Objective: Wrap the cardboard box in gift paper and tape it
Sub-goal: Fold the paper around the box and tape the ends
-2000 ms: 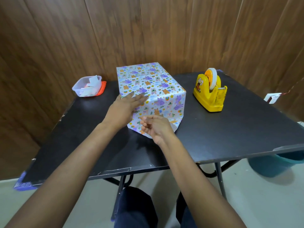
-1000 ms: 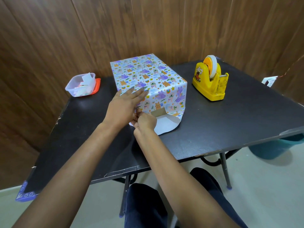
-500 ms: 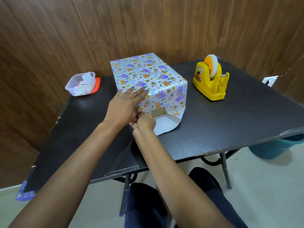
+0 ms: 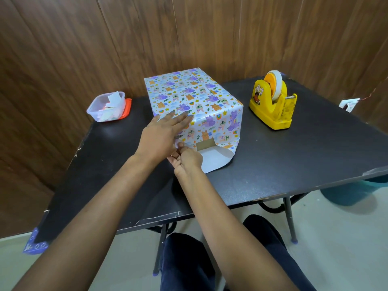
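From the head camera, the cardboard box [image 4: 204,144] stands near the middle of the black surface [image 4: 294,160], towards its far edge. It is covered on its top and visible sides in gift paper [image 4: 189,91] printed with purple and orange animals. On the face nearest the person the paper is not closed: a small patch of bare brown cardboard shows low on that face. Below it a flap [image 4: 217,161] of paper lies on the surface with its white underside up.

The left hand [image 4: 161,133] lies flat with its fingers straight and together, pressing on the near left edge of the box top. It grasps nothing. The right hand [image 4: 186,158] sits just below it, at the lower left corner of the near face. Its fingers are curled and its fingertips pinch the folded edge of the paper there, and the two hands touch.

A yellow tape dispenser [image 4: 270,108] with a roll of tape [image 4: 274,82] stands to the right of the box, apart from it. To the left, at the back corner, is a clear plastic container [image 4: 106,109] holding paper scraps. A teal bucket [image 4: 352,192] shows on the floor beyond the right edge of the surface.
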